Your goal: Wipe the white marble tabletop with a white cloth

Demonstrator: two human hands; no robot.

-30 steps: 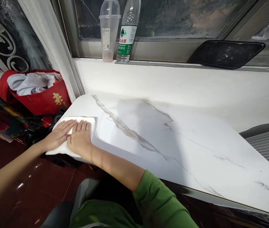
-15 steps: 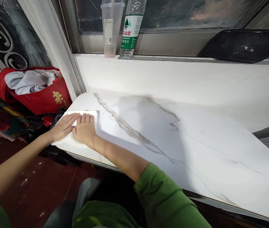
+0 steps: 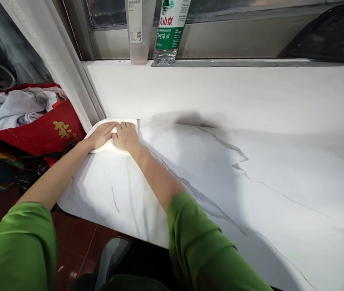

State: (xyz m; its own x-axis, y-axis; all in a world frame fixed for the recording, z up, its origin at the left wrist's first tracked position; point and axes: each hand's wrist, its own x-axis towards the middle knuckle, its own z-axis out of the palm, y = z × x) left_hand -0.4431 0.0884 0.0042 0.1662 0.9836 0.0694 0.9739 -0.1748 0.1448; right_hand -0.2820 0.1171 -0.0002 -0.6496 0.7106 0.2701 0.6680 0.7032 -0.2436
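A white cloth (image 3: 108, 148) lies spread at the far left corner of the white marble-patterned table (image 3: 147, 206). My left hand (image 3: 101, 135) lies flat on the cloth, its fingers stretched toward the right hand. Beside it my right hand (image 3: 126, 136) presses down on the same cloth with its fingers pointing away from me. The fingertips of the left hand meet the thumb side of the right one. Both palms are hidden against the cloth.
On the sill stand a clear plastic cup (image 3: 139, 50) and a water bottle (image 3: 168, 38), with a black object (image 3: 329, 36) at the right. Left of the table is a red bag (image 3: 44, 131) holding pale fabric, beside a white curtain (image 3: 47, 48). A white wall (image 3: 220, 89) borders the table's back.
Both hands have slid the cloth away from me, from the table's near left edge to its far left corner. The camera view has tilted down and moved closer.
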